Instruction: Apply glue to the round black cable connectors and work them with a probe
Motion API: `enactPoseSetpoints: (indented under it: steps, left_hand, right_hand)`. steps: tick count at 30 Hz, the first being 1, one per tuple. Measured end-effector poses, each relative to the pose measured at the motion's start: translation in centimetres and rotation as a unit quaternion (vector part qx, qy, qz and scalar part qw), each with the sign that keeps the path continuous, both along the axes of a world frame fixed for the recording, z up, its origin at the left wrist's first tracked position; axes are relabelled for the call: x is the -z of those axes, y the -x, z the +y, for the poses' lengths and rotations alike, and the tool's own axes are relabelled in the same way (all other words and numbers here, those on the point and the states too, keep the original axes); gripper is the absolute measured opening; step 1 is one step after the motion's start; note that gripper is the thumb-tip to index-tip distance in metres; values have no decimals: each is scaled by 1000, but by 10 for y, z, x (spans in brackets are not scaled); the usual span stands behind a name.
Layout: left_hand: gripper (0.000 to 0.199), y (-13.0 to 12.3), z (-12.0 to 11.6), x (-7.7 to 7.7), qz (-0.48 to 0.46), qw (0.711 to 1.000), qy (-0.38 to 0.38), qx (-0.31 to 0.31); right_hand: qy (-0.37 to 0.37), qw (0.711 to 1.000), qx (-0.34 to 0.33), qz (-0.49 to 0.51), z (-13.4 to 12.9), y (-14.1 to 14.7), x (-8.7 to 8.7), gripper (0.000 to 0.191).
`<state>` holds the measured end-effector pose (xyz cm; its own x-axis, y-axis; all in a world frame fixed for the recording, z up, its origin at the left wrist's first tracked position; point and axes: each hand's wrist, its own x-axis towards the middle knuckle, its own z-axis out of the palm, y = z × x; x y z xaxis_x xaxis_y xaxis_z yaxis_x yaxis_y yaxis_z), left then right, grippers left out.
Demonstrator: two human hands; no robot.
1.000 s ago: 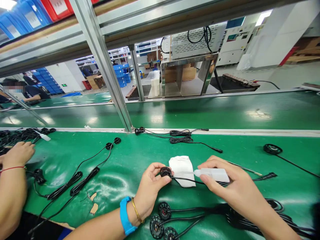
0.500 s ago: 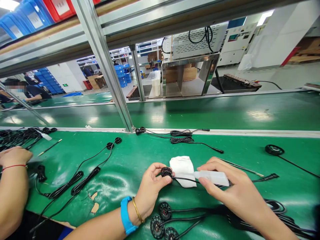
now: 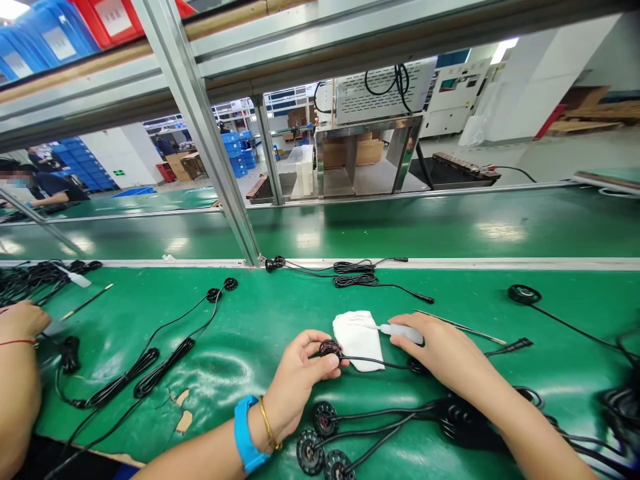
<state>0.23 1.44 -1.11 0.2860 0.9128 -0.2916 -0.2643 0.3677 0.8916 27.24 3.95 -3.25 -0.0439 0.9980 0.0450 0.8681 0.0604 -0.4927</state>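
White cloth [image 3: 361,350] between both hands [image 3: 307,367].

Both hands closed, well apart

Left forearm [image 3: 203,453] enters at near edge, slants far and right. Left hand [image 3: 297,370] raised mid-scene, fingers bent, thumb pointing right in a pinch. Right forearm [image 3: 535,423] comes from near right, slanting left. Right hand [image 3: 443,347] back upward, thumb and index pointing left, grip closed.

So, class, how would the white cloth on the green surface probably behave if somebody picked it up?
Probably floppy: the white cloth has a soft, uneven outline. Likely light, as it looks thin. Lying flat, it seems unlikely to roll.
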Motion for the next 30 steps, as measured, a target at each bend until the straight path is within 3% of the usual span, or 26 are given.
enactPoseSetpoints:
  steps: [2,5,9,12,17,30]
  left_hand:
    - [39,-1,0,0,-6,1000,-6,5]
    - [37,-2,-1,0,-18,999,-26,10]
    - [35,-2,-2,2,-30,998,-44,16]
    - [33,-2,-1,4,-33,998,-47,17]
    - [33,-2,-2,6,-28,999,-44,16]
    - [38,-2,-4,-4,-10,999,-38,14]
  right_hand:
    - [-37,999,-9,-29,1,1,4,30]
    - [-169,985,-21,13,-7,11,-6,28]
    - [-286,937,-171,102,-29,44,-25,15]
    - [-308,914,-243,101,-40,67,-24,14]
    - [-320,914,-223,116,-41,79,-13,12]
    - [-329,913,-204,132,-43,82,-14,12]
